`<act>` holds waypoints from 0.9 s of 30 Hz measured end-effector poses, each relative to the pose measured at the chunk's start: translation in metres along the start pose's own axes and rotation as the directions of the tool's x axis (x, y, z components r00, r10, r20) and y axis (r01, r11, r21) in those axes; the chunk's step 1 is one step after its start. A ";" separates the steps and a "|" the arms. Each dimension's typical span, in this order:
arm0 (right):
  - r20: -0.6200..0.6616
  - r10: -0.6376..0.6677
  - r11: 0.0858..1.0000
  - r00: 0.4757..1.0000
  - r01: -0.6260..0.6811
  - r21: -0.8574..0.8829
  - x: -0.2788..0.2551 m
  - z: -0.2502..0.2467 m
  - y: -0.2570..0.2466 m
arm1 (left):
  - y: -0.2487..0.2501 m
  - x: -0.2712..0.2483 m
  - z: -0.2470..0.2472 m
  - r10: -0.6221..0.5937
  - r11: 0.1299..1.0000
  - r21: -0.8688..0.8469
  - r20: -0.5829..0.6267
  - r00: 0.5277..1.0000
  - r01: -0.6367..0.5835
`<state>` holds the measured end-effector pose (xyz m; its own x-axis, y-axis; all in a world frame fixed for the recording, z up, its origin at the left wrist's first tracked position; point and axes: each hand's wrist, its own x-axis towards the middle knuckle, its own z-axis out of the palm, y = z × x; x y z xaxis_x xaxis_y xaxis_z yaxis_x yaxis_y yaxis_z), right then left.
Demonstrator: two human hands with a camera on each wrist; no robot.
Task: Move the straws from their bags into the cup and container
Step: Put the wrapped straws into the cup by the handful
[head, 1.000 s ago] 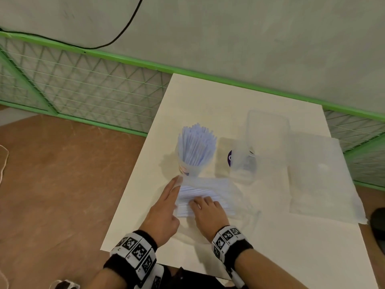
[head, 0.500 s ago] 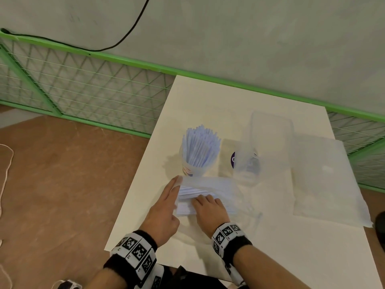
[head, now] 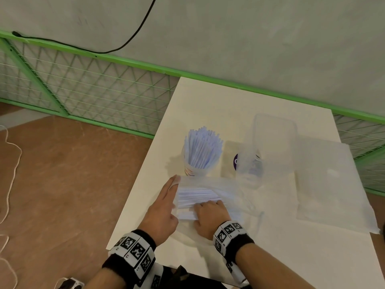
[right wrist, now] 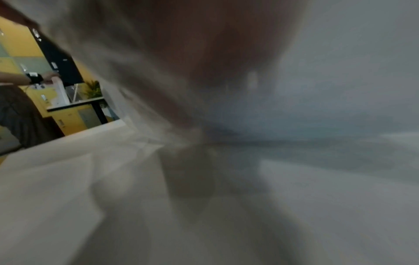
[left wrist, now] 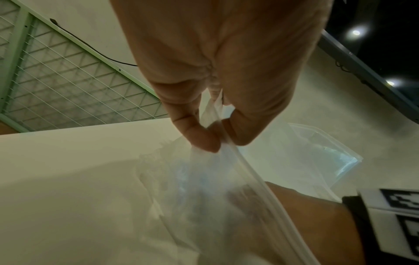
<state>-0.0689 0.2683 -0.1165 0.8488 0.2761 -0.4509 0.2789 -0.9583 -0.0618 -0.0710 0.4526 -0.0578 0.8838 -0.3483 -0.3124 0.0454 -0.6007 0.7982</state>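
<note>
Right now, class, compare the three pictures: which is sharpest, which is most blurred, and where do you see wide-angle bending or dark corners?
Head view: sharpest, the straws in the cup crisp; the green rail bows from wide-angle distortion. Left wrist view: the left hand is fairly clear pinching the bag, which is soft; dark top-right corner with lamp glare. Right wrist view: most blurred, almost all smeared plastic.

We count two hands [head: 164, 213], two wristbands [head: 133, 253], two plastic bags [head: 210, 195], one cup [head: 194, 170] packed with straws [head: 203, 149] too many to count, one clear container [head: 270, 147], one table [head: 260, 268] and one cable [head: 133, 36].
</note>
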 end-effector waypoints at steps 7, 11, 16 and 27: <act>-0.138 0.058 0.820 0.989 0.032 0.571 -0.028 -0.030 0.015 | -0.002 0.003 0.000 -0.007 1.000 -0.011 0.001 1.000 0.007; -0.288 0.212 0.396 0.934 0.188 0.899 -0.044 -0.053 0.011 | 0.000 0.006 0.003 -0.011 1.000 0.008 0.002 1.000 0.011; -0.162 0.309 0.388 0.937 0.032 0.921 -0.049 -0.042 0.019 | 0.004 0.008 0.006 -0.012 1.000 0.007 0.011 1.000 0.012; -0.218 0.158 0.433 0.963 0.131 0.892 -0.068 -0.153 0.041 | 0.004 0.004 0.011 -0.033 0.999 -0.013 -0.005 0.999 0.033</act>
<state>-0.0463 0.2214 0.0477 0.9594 0.1308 -0.2498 -0.1687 -0.4436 -0.8802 -0.0726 0.4407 -0.0619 0.8841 -0.3244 -0.3364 0.0808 -0.6028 0.7938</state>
